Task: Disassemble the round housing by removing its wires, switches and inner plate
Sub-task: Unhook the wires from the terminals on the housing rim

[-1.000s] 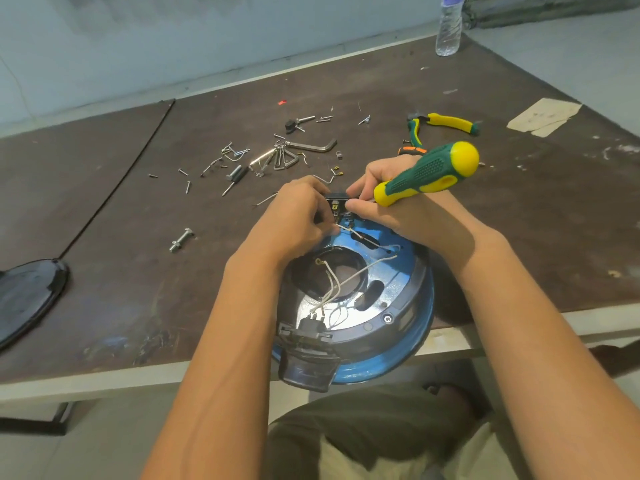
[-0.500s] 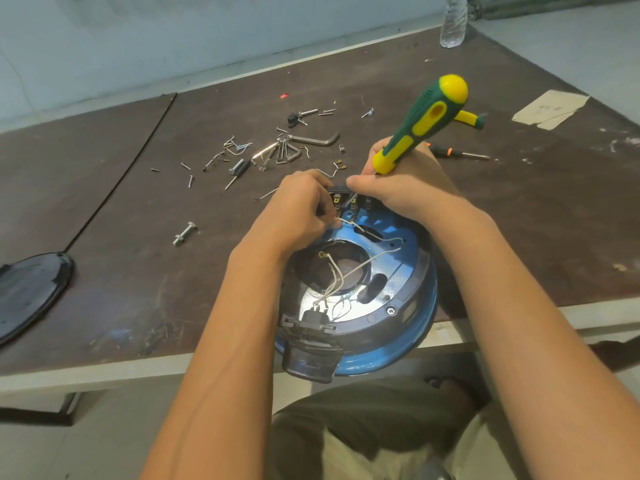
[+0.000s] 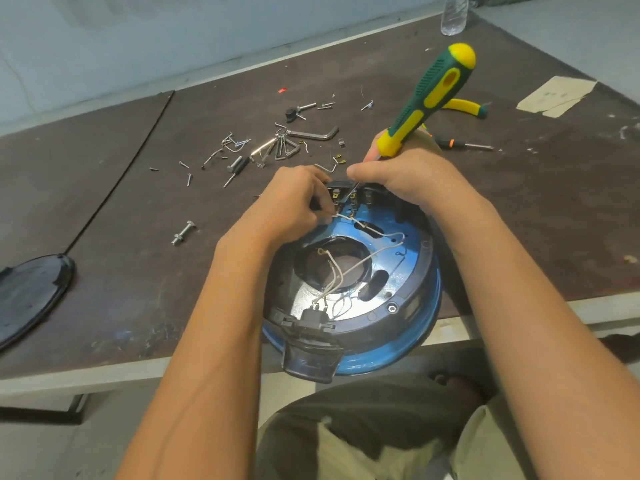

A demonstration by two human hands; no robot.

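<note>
ok so the round housing (image 3: 427,306) sits right in front of me, blue shell, its near side poking past the edge of the table (image 3: 138,278) over my lap. On the housing's near rim there's a black plug socket (image 3: 313,317) with a black tab (image 3: 311,362) hanging under it. The white wires (image 3: 337,277) run from that socket across the housing's big centre hole and over the shiny blue inner plate (image 3: 412,258), which is still in the housing, up to the switch block (image 3: 346,195) on the far rim

My left hand (image 3: 294,206) is at the housing's far left, fingers curled, pinching one of the white wires just beside the switches. My right hand (image 3: 408,178) is over the far rim too, wrapped tight round the bottom of the screwdriver (image 3: 433,91). Its green and yellow handle sticks up and away from the housing, and the metal tip is down in the switch block. Can't tell which terminal it's on

Left of the housing lies a bolt (image 3: 183,232), and well off to the left a black round cover (image 3: 31,296). Beyond the housing are scattered loose screws (image 3: 221,154), a hex key (image 3: 315,134), a small orange-collared screwdriver (image 3: 464,144) and yellow-handled pliers (image 3: 464,106). There's a paper scrap (image 3: 554,95) far right and a clear bottle (image 3: 454,13) way at the back
</note>
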